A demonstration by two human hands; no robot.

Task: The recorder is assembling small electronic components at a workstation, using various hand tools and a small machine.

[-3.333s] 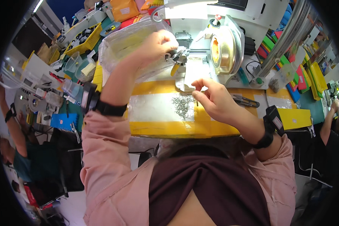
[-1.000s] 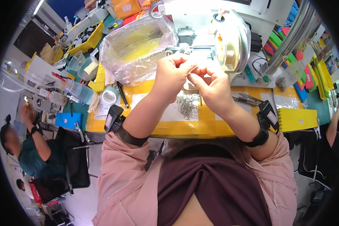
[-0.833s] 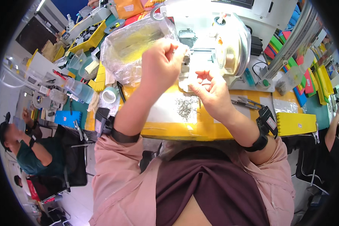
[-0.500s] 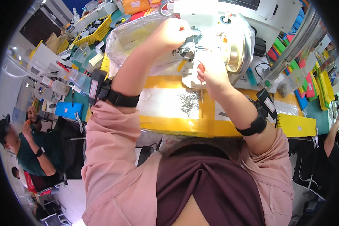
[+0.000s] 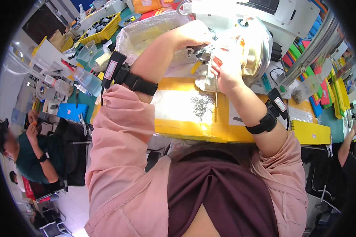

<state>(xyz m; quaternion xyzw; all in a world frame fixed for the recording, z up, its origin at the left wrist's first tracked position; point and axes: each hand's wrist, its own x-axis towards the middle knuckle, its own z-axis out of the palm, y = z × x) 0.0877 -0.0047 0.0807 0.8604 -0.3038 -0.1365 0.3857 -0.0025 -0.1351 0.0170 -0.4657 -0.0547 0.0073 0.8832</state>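
Observation:
Under strong glare, both hands meet at a small metal fixture point(image 5: 203, 53) on the machine in front of me. My left hand point(image 5: 195, 33) is closed at the fixture's upper left side; what its fingers pinch is lost in the brightness. My right hand point(image 5: 228, 75) is curled around a thin pale stick point(image 5: 216, 96), whose lower end points toward me. Its fingertips are close to the fixture. On a white sheet point(image 5: 172, 104) nearer me lies a scattered pile of tiny dark metal pieces point(image 5: 201, 106).
A round gold-coloured metal part point(image 5: 250, 57) sits right of the fixture, and a clear plastic bag point(image 5: 146, 35) lies left. A yellow basket point(image 5: 103, 29) and a blue folder point(image 5: 72, 112) are farther left. Coloured bins point(image 5: 324, 85) stand right. A co-worker point(image 5: 35, 154) sits left.
My left hand has shifted slightly right and down, closer to my right hand. My right hand still holds the stick at the fixture. The view has shifted a little.

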